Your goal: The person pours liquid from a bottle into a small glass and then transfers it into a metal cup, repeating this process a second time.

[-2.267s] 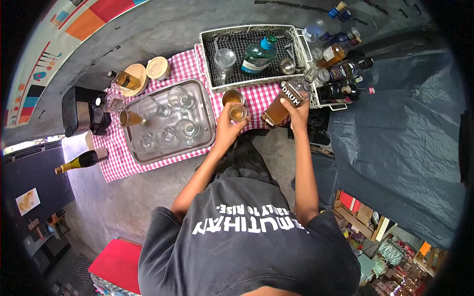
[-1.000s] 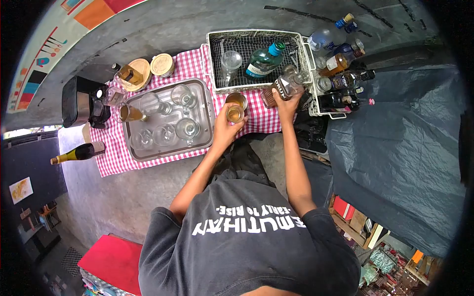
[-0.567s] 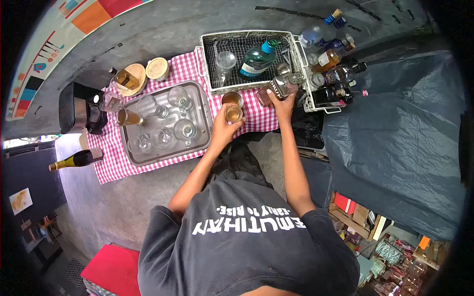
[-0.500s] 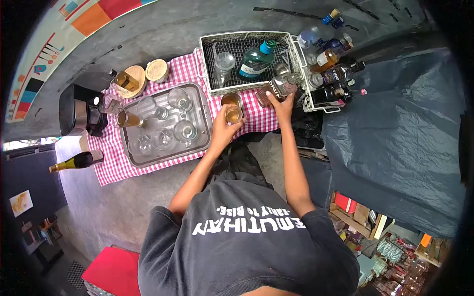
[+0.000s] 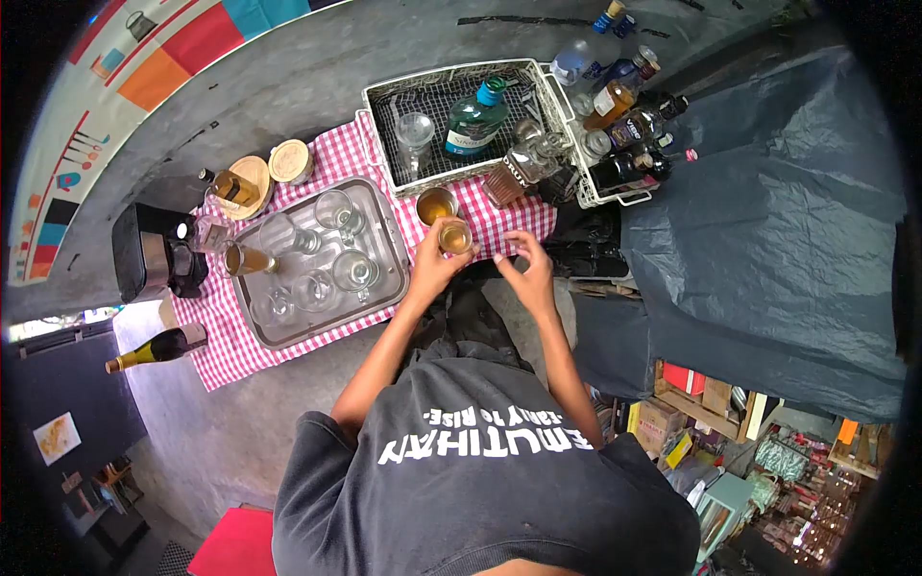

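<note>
My left hand [image 5: 435,259] is wrapped round a small glass [image 5: 455,237] that has amber liquid in it. Just behind that glass, a wider cup of amber drink [image 5: 436,204] stands on the checked cloth. My right hand [image 5: 526,267] is empty at the front edge of the cloth, its thumb and fingers apart, a little right of the small glass. Beyond it stands a square glass bottle [image 5: 509,180] with "DRUM" lettering, touched by neither hand.
A grey tray [image 5: 392,274] holding several glasses lies left on the checked cloth [image 5: 216,341]. Behind is a white wire basket [image 5: 379,134] with a green bottle [image 5: 475,120]. Several bottles crowd the right; a dark gold-necked bottle [image 5: 168,346] stands at the left edge.
My right hand has let go of the square bottle and moved down and left towards the small glass. My left hand still holds that glass. The camera view has shifted slightly.
</note>
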Action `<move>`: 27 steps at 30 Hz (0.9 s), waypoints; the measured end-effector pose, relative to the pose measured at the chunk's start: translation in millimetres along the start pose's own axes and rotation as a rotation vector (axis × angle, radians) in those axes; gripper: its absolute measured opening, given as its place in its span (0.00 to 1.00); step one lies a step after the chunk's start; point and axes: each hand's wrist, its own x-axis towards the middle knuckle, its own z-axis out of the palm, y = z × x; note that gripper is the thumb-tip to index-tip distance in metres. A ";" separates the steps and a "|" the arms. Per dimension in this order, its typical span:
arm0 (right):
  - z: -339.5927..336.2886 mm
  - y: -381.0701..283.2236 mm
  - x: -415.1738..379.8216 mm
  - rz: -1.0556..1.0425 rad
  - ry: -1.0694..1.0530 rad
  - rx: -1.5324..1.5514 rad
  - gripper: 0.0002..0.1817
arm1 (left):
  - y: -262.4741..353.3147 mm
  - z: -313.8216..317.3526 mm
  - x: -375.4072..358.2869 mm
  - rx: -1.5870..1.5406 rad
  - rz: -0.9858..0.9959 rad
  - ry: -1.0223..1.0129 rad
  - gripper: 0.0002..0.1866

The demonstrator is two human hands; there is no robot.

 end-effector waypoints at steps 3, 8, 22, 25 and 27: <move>10.4 -7.7 -8.6 -0.052 -0.045 -0.010 0.26 | 5.4 2.9 -1.8 -0.026 -0.053 -0.099 0.24; 22.5 -8.8 -12.7 -0.123 -0.026 -0.059 0.37 | -0.5 8.4 -3.2 -0.071 -0.064 -0.193 0.29; 47.0 7.6 -8.1 -0.226 0.100 -0.153 0.30 | -10.8 10.8 -4.1 0.072 -0.032 -0.260 0.39; 49.6 10.2 -7.2 -0.254 0.122 -0.112 0.28 | -11.0 8.9 -3.1 0.011 -0.069 -0.289 0.42; 50.1 11.0 -7.7 -0.205 0.095 -0.063 0.28 | -9.7 6.7 -2.2 0.051 -0.052 -0.302 0.44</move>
